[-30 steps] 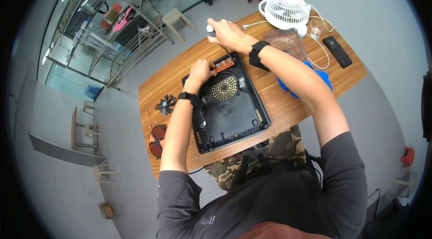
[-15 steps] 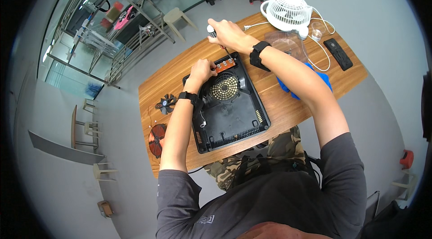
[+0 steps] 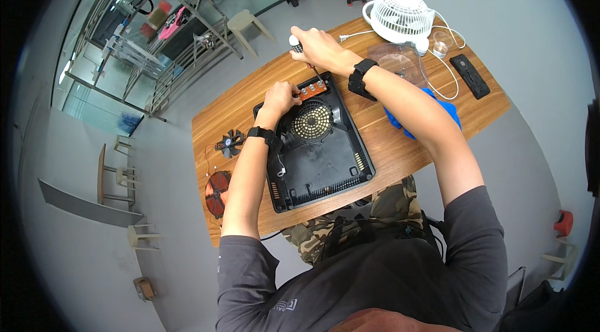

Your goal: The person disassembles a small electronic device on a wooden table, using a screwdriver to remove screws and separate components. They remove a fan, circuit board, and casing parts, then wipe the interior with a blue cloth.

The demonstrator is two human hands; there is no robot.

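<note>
A shallow black plastic housing [image 3: 322, 166] lies open on the table, with a round vent grille [image 3: 312, 122] in its upper half. Along its far edge sits a small orange circuit board [image 3: 313, 90] with several silvery round parts. The fingers of my left hand [image 3: 280, 98] are closed at the board's left end and appear to pinch it. My right hand [image 3: 322, 49] is wrapped around a screwdriver with a white-and-black handle [image 3: 295, 44]. Its shaft slants down to the board's right end; the tip's exact contact is too small to make out.
Left of the housing lie a black fan wheel [image 3: 230, 143] and a round copper coil [image 3: 217, 194]. On the right are a white desk fan [image 3: 400, 17] with its cord, a clear tray [image 3: 400, 64] with small pieces, a clear cup [image 3: 440, 46], a blue cloth [image 3: 448, 109] and a black panel [image 3: 470, 75].
Almost nothing differs. My right hand and the screwdriver handle have shifted very slightly; the left hand and the housing stay in place.
</note>
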